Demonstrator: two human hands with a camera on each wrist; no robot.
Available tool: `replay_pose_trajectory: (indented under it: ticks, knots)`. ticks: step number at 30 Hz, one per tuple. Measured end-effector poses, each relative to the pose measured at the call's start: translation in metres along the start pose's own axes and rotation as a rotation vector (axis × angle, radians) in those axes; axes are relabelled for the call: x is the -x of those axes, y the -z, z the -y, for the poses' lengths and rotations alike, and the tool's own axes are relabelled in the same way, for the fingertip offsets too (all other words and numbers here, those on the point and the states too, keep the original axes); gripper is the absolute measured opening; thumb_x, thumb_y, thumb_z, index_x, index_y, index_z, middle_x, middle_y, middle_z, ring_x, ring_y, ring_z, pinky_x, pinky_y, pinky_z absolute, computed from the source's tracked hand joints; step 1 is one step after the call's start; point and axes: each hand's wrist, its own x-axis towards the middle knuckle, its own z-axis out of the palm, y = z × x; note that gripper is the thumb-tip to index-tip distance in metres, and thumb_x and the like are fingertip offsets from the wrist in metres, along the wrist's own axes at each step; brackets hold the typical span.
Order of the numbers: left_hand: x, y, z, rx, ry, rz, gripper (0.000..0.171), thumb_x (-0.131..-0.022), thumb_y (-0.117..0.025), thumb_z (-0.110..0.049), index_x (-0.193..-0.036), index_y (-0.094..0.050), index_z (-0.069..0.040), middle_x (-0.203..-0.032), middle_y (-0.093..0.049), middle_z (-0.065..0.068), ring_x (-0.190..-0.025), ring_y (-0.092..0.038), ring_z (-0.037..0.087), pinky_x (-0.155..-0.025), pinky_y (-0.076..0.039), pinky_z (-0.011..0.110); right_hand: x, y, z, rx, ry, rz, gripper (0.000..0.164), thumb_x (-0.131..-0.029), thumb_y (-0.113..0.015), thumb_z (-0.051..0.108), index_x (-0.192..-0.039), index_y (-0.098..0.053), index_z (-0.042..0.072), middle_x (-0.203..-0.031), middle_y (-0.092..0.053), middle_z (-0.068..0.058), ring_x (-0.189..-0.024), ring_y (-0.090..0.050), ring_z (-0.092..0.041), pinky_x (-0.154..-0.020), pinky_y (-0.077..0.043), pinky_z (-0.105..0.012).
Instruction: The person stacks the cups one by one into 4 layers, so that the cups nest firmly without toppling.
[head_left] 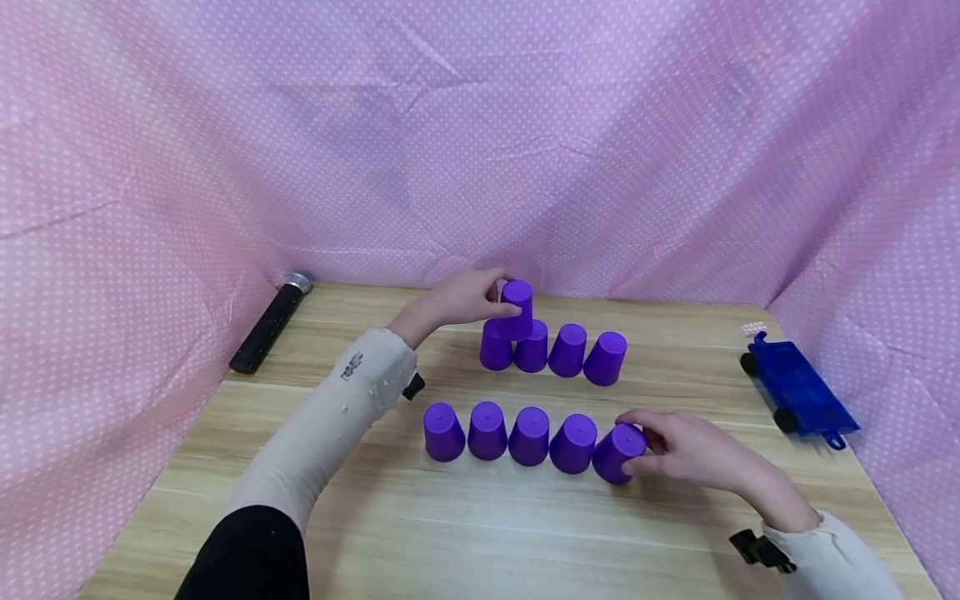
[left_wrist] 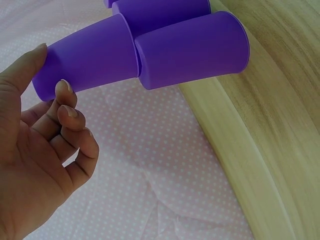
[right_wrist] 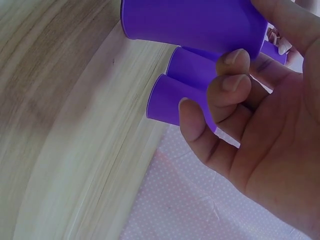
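Note:
My left hand [head_left: 471, 298] pinches an upside-down purple cup [head_left: 517, 310] by its upper part. That cup rests across the two leftmost cups of the back row, as the left wrist view also shows with the held cup [left_wrist: 90, 57] against a lower cup [left_wrist: 195, 50]. Several purple cups make up this back row [head_left: 567, 352], all mouth down. Nearer to me stands a front row of several upturned purple cups [head_left: 530, 437]. At its right end my right hand [head_left: 686, 450] grips the last cup [head_left: 617, 457] between thumb and fingers; this cup leans slightly.
A black microphone [head_left: 272, 323] with a silver head lies at the table's left edge. On the right is a blue toy cart [head_left: 802, 387] with black wheels. Pink dotted cloth [head_left: 480, 150] hangs around the wooden table [head_left: 465, 533] at the back and sides.

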Motion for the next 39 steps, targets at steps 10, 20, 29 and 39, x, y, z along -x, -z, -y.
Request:
replay_pose_trajectory:
  ticks: [10,20,29,39]
  knots:
    - [0.006,0.000,0.006,0.014,-0.019,-0.008,0.063,-0.091,-0.069,-0.050,-0.144,-0.050,-0.019,-0.094,-0.066,0.000,-0.085,-0.061,0.017,-0.075,-0.050,0.032,0.000,0.010,0.001,-0.004,-0.058,-0.028,0.056,-0.082,-0.077,0.053,-0.125,-0.064,0.020,-0.073,-0.049,0.013,-0.064,-0.042,0.000,-0.056,-0.035,-0.021]
    - [0.011,0.002,0.008,0.054,0.014,0.014,0.066,-0.091,-0.069,-0.050,-0.146,-0.047,-0.020,-0.096,-0.066,0.002,-0.086,-0.061,0.018,-0.074,-0.050,0.033,-0.008,0.033,0.004,-0.035,-0.064,-0.049,0.048,-0.083,-0.078,0.048,-0.120,-0.065,0.021,-0.072,-0.050,0.011,-0.062,-0.044,-0.002,-0.054,-0.036,-0.021]
    - [0.019,0.000,0.015,0.052,0.001,0.030,0.071,-0.091,-0.070,-0.046,-0.148,-0.044,-0.013,-0.093,-0.067,0.002,-0.085,-0.062,0.017,-0.075,-0.051,0.033,-0.021,0.055,0.009,-0.044,-0.060,-0.076,0.042,-0.083,-0.079,0.048,-0.116,-0.066,0.025,-0.070,-0.048,0.009,-0.059,-0.043,-0.003,-0.052,-0.035,-0.022]
    - [0.045,0.010,0.034,0.023,0.029,0.053,0.063,-0.093,-0.070,-0.041,-0.144,-0.050,-0.009,-0.095,-0.068,0.006,-0.085,-0.064,0.018,-0.077,-0.052,0.035,-0.038,0.085,0.005,-0.007,-0.114,-0.102,0.049,-0.083,-0.079,0.048,-0.121,-0.065,0.021,-0.070,-0.050,0.004,-0.059,-0.044,-0.008,-0.052,-0.036,-0.025]
